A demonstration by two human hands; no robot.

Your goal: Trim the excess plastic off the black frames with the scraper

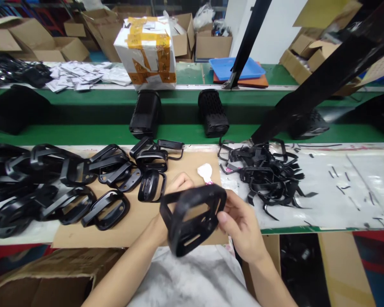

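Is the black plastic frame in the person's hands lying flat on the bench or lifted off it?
Lifted off. Both the left hand and right hand hold the black plastic frame tilted above the brown cardboard sheet.

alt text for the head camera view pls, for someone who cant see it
Both hands, left hand and right hand, hold a black plastic frame over a cardboard sheet on a workbench. More black frames lie to the left, a pile of black plastic trimmings to the right, and a green conveyor belt runs behind.
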